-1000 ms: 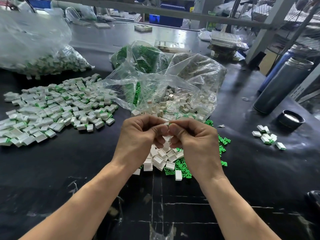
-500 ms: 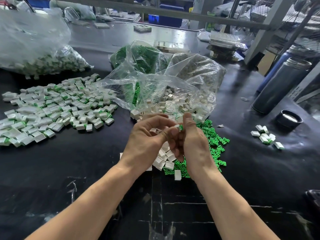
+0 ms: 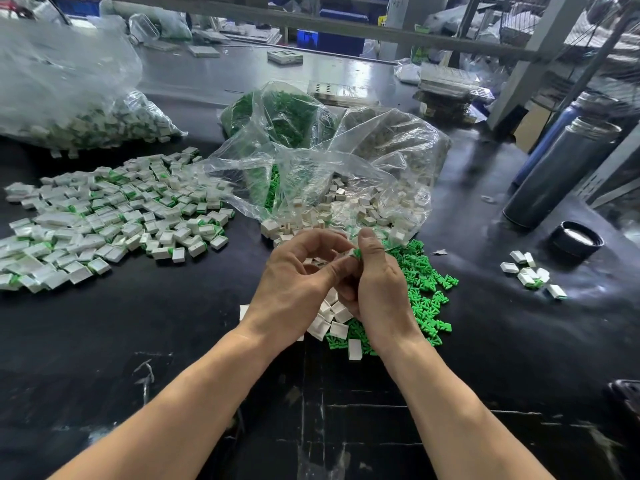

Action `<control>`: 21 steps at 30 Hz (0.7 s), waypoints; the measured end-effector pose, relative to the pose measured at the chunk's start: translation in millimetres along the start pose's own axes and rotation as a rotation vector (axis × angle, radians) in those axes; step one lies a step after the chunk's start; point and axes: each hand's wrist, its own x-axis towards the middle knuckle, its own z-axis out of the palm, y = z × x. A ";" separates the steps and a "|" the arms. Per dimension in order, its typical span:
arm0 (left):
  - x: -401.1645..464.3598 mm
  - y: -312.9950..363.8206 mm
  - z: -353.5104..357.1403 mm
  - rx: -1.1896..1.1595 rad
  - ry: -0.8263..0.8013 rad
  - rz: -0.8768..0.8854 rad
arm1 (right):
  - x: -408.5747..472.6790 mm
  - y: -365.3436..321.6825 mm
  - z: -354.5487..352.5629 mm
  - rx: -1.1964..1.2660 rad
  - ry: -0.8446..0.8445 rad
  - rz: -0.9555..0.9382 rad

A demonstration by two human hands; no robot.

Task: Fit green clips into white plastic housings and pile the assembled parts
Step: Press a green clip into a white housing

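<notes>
Left hand (image 3: 294, 285) pinches white housing (image 3: 349, 252); right hand (image 3: 375, 282) thumb presses green clip (image 3: 357, 253) in. Best to keep the clip square and push till seated.

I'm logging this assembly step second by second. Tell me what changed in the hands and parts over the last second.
The hands have opened out of a tight knuckle-to-knuckle pinch. The right hand rotated thumb-up and now presses a green clip against the white housing that the left hand pinches. Nothing was let go. The assembled pile, loose green clips and bags stayed put.
</notes>
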 end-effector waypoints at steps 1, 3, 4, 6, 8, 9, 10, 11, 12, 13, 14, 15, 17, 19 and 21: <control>-0.1 0.1 0.0 -0.007 -0.005 0.002 | -0.1 -0.4 -0.1 0.026 -0.014 -0.017; -0.5 0.8 0.5 -0.021 -0.016 0.000 | 1.1 0.1 0.9 0.061 -0.035 -0.037; -0.7 0.9 0.7 -0.022 -0.018 -0.001 | 2.4 1.5 1.9 0.065 -0.028 -0.042; -1.2 1.1 1.0 -0.009 -0.019 0.003 | 5.0 4.5 3.5 0.058 0.006 -0.051; -1.7 1.6 0.7 0.007 -0.019 0.009 | 7.5 7.0 3.6 0.028 0.020 -0.050; -2.0 1.8 0.4 0.013 -0.017 0.011 | 8.1 7.4 3.9 0.011 0.021 -0.042; -1.9 1.8 0.5 0.016 -0.016 0.015 | 8.7 7.0 4.5 -0.003 0.021 -0.040; -1.9 1.7 0.6 0.019 -0.014 0.018 | 8.5 5.7 5.6 -0.015 0.028 -0.044; -1.8 1.5 1.0 0.023 -0.012 0.022 | 8.0 4.6 6.6 -0.031 0.038 -0.055; -1.7 1.1 1.4 0.030 -0.007 0.025 | 7.8 4.6 7.1 -0.051 0.052 -0.075; -1.6 0.8 1.8 0.034 -0.001 0.027 | 7.6 5.2 7.2 -0.075 0.065 -0.100; -1.6 0.5 2.0 0.033 0.004 0.028 | 6.3 4.3 7.3 -0.099 0.070 -0.124; -1.7 0.0 2.5 0.033 0.011 0.034 | 4.0 1.2 8.0 -0.117 0.082 -0.155; -1.9 -0.1 2.8 0.031 0.021 0.037 | 4.2 0.4 9.0 -0.115 0.092 -0.175; -1.9 -0.2 2.8 0.021 0.028 0.042 | 5.6 1.9 10.1 -0.113 0.109 -0.184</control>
